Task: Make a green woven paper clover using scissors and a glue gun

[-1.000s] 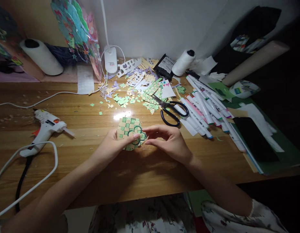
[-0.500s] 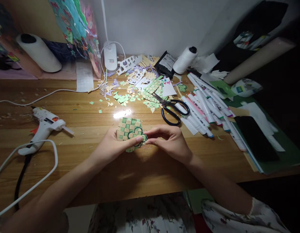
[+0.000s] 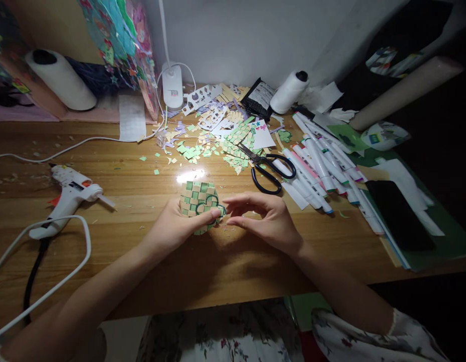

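My left hand (image 3: 178, 226) grips a round woven paper piece (image 3: 197, 198) of green and tan strips, thumb pressed on its right edge over a dark green outline drawn on it. My right hand (image 3: 265, 218) is beside it on the right, its fingers curled in a pinch at the piece's right edge, touching it at the fingertips. Both hands rest just above the wooden desk (image 3: 233, 261), under a bright spot of lamp light.
Black scissors (image 3: 268, 171) lie just beyond my right hand, beside a row of white markers (image 3: 319, 168). Paper scraps (image 3: 213, 141) litter the back. A white glue gun (image 3: 69, 196) with cable lies left. A lamp base (image 3: 172, 85), thread spool (image 3: 289, 93) and paper rolls stand behind.
The woven piece has turned a little in my left hand and my right fingers have shifted slightly along its edge. The view has drifted a bit.
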